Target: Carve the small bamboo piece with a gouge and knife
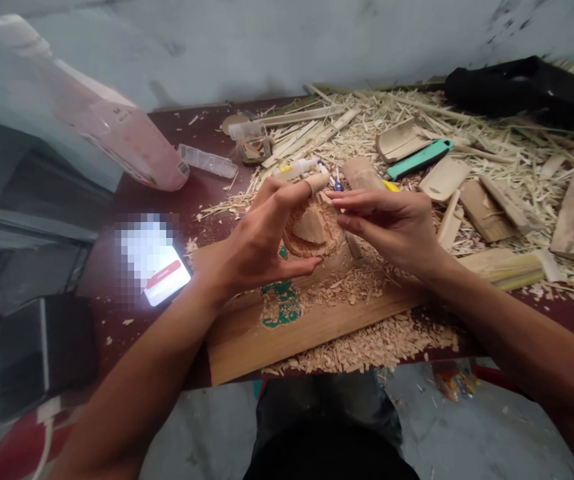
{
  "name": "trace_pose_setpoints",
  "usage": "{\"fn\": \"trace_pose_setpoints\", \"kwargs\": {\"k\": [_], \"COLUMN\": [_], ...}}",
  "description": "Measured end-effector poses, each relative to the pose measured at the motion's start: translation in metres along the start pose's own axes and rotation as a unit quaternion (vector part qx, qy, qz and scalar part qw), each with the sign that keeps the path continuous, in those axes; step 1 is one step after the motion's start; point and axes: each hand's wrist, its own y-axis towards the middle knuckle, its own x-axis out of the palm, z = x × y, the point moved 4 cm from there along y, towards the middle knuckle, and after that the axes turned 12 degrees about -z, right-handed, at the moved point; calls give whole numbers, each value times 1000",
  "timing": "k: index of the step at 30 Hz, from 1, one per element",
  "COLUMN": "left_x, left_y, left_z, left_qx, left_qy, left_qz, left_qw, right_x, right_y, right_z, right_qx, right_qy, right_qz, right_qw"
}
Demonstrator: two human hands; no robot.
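Observation:
A round carved wooden piece [311, 230] sits between my two hands above a wooden board [247, 333]. My left hand [261, 240] curves around its left side, thumb under it and fingers arched over the top; a tan guard covers one fingertip. My right hand [391, 223] comes in from the right with its fingers pressed together against the piece's upper right edge. Whatever those fingers pinch is too small to make out. Wood chips [367, 340] lie heaped on the board under the piece.
A lit phone [159, 267] lies left of the board on the dark red table [131, 200]. Behind are bamboo slats and shavings [467, 133], a teal utility knife [419, 159], a glue bottle [297, 168], a clear plastic box [207, 160], a black bag [527, 90] and a pink-white bag [111, 127].

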Motion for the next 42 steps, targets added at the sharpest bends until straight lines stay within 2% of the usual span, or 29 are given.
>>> {"fn": "trace_pose_setpoints", "kwargs": {"k": [7, 16, 19, 25, 33, 42], "left_x": [-1, -1, 0, 4, 7, 9], "left_y": [0, 1, 1, 1, 2, -1], "left_z": [1, 2, 1, 1, 1, -1], "left_qx": [-10, -17, -16, -4, -12, -23], "left_qy": [-7, -14, -25, -27, -4, -26], "left_qz": [-16, -14, -16, -19, -16, -13], "left_qw": [1000, 1000, 999, 999, 1000, 999], "right_x": [5, 2, 5, 9, 10, 7], "right_y": [-2, -2, -4, -5, -3, -3], "right_z": [-12, 6, 5, -4, 7, 11], "right_qx": [-25, 52, 57, 15, 56, 89], "right_qy": [-81, 44, 39, -31, 67, 85], "right_qz": [-2, 16, 28, 28, 32, 27], "right_qw": [996, 998, 997, 999, 996, 992]}}
